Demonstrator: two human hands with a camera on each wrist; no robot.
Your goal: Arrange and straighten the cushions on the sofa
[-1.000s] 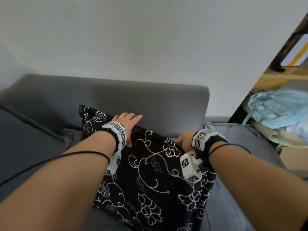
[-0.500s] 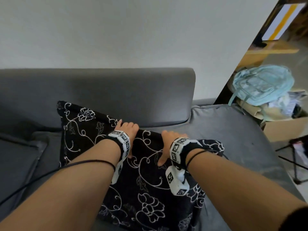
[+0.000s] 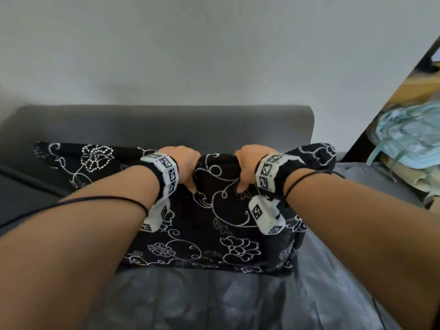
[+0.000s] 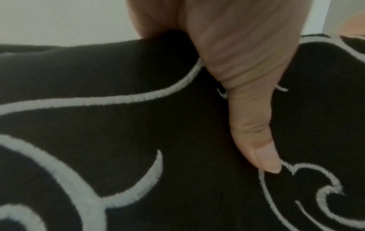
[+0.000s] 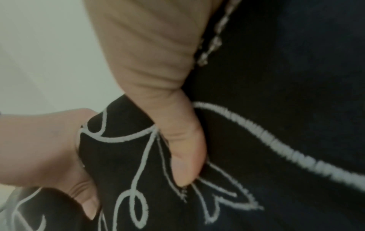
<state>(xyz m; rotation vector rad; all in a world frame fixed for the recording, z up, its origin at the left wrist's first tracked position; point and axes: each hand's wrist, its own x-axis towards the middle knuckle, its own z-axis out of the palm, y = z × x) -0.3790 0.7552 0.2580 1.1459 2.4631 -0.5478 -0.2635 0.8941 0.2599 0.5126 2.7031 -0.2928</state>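
Observation:
A black cushion [image 3: 209, 225] with white floral embroidery stands upright on the grey sofa seat [image 3: 214, 296], in front of the backrest [image 3: 166, 125]. My left hand [image 3: 184, 167] grips its top edge left of centre, fingers over the back and thumb pressed on the front. Close beside it, my right hand [image 3: 246, 167] grips the same edge the same way. In the left wrist view my thumb [image 4: 254, 137] lies on the cushion [image 4: 118, 140]. The right wrist view has my right thumb [image 5: 183, 153] dug into the cushion [image 5: 276, 140], the left hand [image 5: 39, 148] beside it.
A pale blue backpack [image 3: 409, 136] lies on a pile of things past the sofa's right end. A white wall [image 3: 214, 48] rises behind the backrest. Another grey seat cushion [image 3: 19, 186] adjoins at the left.
The cushion has risen from lying slanted to standing upright and level. Both hands have gone from resting on it to gripping its top edge close together.

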